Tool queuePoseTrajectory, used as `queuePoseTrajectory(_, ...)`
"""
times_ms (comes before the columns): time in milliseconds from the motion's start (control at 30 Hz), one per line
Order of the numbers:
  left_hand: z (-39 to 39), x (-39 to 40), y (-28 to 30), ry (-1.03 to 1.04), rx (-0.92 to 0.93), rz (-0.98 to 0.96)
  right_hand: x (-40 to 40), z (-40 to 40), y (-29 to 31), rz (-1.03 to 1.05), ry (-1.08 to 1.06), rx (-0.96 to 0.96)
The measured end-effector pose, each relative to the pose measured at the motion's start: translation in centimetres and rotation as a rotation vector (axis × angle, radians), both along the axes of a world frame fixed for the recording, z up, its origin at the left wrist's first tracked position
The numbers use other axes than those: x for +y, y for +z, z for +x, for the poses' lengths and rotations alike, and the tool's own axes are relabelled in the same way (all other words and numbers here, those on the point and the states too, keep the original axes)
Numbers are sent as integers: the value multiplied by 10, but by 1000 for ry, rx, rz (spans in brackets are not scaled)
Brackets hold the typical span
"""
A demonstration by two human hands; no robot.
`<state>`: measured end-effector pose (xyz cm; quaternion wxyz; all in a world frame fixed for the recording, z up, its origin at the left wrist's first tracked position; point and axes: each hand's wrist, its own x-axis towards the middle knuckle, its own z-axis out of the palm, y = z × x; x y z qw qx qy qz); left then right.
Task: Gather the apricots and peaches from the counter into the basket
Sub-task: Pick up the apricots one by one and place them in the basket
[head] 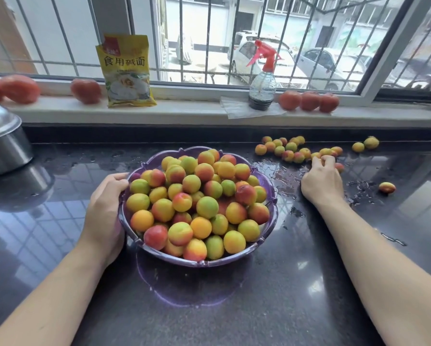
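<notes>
A right hand (322, 179) curls its fingers over small apricots at the near edge of a loose cluster (292, 149) by the counter's back edge, apparently pinching one or two; the exact hold is hidden. The left hand (107, 208) grips the left rim of the purple basket (272, 196), already heaped with fruit. The basket sits left of the working hand, so the carry likely runs leftward across the wet counter (309, 270). A stray fruit (387, 188) lies to the right.

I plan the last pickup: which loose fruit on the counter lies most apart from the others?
The reddish fruit lying alone right of the right hand; the others cluster behind that hand.
</notes>
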<state>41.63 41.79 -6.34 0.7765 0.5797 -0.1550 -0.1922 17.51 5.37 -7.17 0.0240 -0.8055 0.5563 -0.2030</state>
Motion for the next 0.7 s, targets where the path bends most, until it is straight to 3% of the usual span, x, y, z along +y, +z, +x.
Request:
queuePoseTrajectory(500,-3,0,3,-4,16,-3,12,-6,1,-281,157,-281)
queuePoseTrajectory(633,-1,2,4,-34,17,-2,28,2,21,-273,202,-496)
queuePoseTrajectory(700,0,2,2,-36,8,0,41,14,46,-144,264,-602)
